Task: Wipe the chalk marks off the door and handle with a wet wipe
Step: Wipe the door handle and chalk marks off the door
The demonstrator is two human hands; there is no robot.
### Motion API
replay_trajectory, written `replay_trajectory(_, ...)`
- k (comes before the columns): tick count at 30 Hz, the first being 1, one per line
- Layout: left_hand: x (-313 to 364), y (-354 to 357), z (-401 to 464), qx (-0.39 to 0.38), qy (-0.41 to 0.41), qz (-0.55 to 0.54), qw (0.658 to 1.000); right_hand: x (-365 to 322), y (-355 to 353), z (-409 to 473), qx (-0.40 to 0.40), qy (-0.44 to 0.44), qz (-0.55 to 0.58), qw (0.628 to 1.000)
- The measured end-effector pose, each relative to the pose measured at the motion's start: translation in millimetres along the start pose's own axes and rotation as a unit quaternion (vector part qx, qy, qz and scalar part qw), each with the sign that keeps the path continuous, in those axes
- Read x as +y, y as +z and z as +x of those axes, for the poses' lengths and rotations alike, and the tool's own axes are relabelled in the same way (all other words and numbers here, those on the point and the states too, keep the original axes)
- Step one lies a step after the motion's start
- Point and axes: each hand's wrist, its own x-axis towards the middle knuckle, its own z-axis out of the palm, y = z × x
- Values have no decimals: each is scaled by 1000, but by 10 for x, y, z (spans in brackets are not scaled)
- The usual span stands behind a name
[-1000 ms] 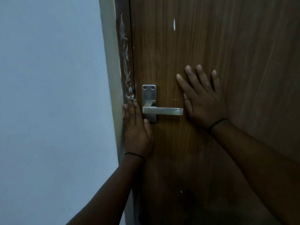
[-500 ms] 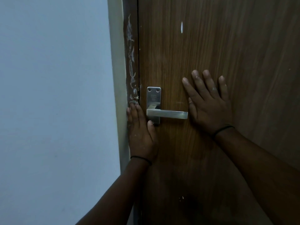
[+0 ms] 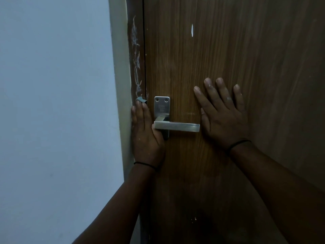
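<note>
Head view. Your left hand (image 3: pixel 146 136) lies flat, fingers straight and together, along the left edge of the door (image 3: pixel 228 50), just left of the handle (image 3: pixel 176 127); its thumb touches the near end of the lever. A small grey corner of the wet wipe (image 3: pixel 140 99) shows past your fingertips, pressed under them against the dark door frame (image 3: pixel 135 50); the rest of the wipe is hidden by the hand. White chalk marks (image 3: pixel 136 59) run up the frame above the wipe. Your right hand (image 3: pixel 224 113) rests flat on the door face, fingers spread and straight, holding nothing, just right of the lever's free end. A short white streak (image 3: pixel 192 30) sits high on the door. A thin black band (image 3: pixel 239 143) circles each wrist. A pale wall (image 3: pixel 52 103) fills the left side.
</note>
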Motion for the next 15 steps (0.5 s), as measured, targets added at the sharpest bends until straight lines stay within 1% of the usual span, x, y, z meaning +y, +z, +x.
replay_trajectory(6,7,-78,90,26,3,22,999,7,7,-1,-1,0,7,1000)
replay_trajectory(11,-10,-189,95,59,54,99,992,2,-13,-2,-12,1,9,1000)
replay_trajectory(15,55,-259,150,103,76,103,986,11,-4,-1,-14,0,5,1000)
